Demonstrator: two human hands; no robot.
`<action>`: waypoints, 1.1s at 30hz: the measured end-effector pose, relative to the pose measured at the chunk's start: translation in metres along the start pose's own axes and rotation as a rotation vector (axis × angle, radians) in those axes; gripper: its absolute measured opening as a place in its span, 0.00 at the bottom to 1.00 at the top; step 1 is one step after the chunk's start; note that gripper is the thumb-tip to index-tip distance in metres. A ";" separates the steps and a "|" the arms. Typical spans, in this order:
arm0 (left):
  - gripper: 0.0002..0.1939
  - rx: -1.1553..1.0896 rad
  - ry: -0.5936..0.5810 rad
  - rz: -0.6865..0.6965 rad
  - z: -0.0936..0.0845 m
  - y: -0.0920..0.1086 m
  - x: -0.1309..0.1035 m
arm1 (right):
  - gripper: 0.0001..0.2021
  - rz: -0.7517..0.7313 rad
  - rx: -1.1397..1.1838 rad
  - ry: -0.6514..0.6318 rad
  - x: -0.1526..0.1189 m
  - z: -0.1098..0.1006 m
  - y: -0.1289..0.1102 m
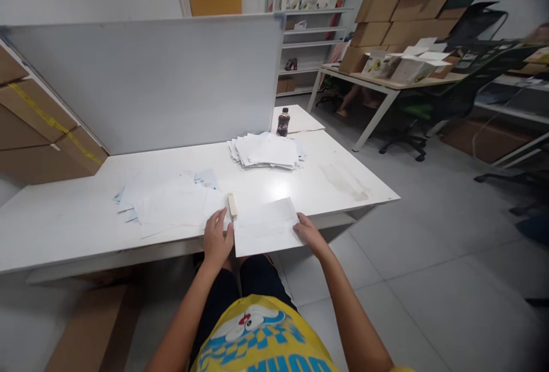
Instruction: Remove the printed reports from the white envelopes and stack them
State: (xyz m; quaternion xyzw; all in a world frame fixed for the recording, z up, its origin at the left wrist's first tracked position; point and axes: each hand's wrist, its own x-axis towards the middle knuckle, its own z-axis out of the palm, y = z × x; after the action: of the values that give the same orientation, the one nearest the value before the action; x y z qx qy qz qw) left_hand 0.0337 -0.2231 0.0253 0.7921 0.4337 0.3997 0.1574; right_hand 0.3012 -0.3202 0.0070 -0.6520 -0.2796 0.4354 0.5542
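Observation:
A white sheet of paper (266,226) extends over the table's front edge. My right hand (309,233) is closed on its right edge, thumb on top. At the sheet's left edge is my left hand (218,240), fingers apart and holding nothing that I can see. Just beyond those fingertips lies a small beige block (232,205), too plain to identify. Left of it, loose white papers (167,206) are spread out, some with bluish printed parts. A thicker, uneven stack of papers (268,150) sits farther back.
The white table (351,180) has a stained patch at its right. A dark drink bottle (283,122) stands behind the paper stack. A grey panel (158,86) borders the back, and cardboard boxes (38,126) stand at the left. Another box (92,326) is below the table.

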 end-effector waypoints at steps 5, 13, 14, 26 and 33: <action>0.31 0.199 -0.283 0.306 0.017 -0.012 0.021 | 0.17 0.011 -0.081 -0.085 0.005 -0.006 -0.009; 0.30 0.372 -0.289 0.309 0.032 -0.026 0.006 | 0.19 -0.059 -0.231 -0.170 0.027 -0.012 -0.026; 0.31 0.380 -0.294 0.308 0.032 -0.025 0.006 | 0.20 -0.068 -0.254 -0.179 0.031 -0.013 -0.030; 0.30 0.321 -0.283 0.340 0.031 -0.029 0.004 | 0.11 -0.147 -0.403 -0.182 0.055 -0.020 -0.067; 0.32 0.257 -0.167 0.325 0.037 -0.035 0.000 | 0.06 -0.263 -0.372 0.083 0.098 -0.010 -0.063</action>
State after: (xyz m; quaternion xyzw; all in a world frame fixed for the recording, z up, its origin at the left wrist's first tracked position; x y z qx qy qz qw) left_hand 0.0425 -0.1996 -0.0185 0.8953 0.3334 0.2944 0.0241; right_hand 0.3631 -0.2270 0.0429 -0.7183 -0.4144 0.2734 0.4875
